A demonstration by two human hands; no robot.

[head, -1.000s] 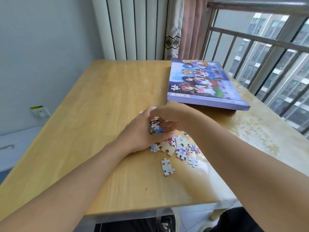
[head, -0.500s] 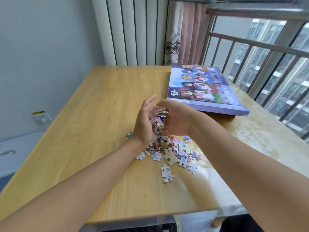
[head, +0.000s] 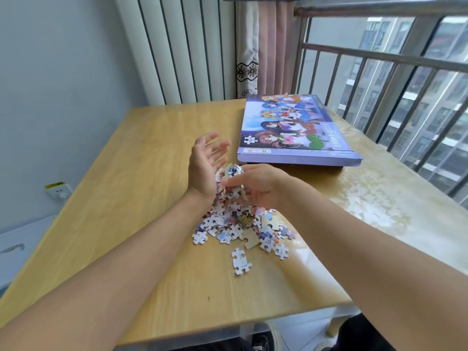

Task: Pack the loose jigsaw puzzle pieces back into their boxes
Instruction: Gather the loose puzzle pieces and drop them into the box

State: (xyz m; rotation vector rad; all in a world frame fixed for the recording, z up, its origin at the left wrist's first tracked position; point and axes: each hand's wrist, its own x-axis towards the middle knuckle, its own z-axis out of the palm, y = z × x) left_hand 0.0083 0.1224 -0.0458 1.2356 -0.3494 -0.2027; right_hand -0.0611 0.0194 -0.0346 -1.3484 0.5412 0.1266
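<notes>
Half a second before, both hands had been cupped together, lifting a clump of pieces off the wooden table (head: 141,178). Now the left hand (head: 205,165) had swung away from the right, palm turned inward and fingers spread and straight, holding nothing; only its heel stayed against the handful. The right hand (head: 255,186) remained lower, fingers loosely curved beneath and around a small cluster of puzzle pieces (head: 229,182), though motion blur made it hard to say how firmly it grasped them. The loose pile (head: 240,224) on the table below the hands looked broader than earlier, spread further toward the near edge, so some pieces appeared to have dropped back onto it. A single white piece (head: 241,261) lay apart from the pile, on its near side, as it had before. The purple puzzle box (head: 291,127) sat closed and flat at the far right of the table, beside the window railing (head: 379,57), unmoved.
</notes>
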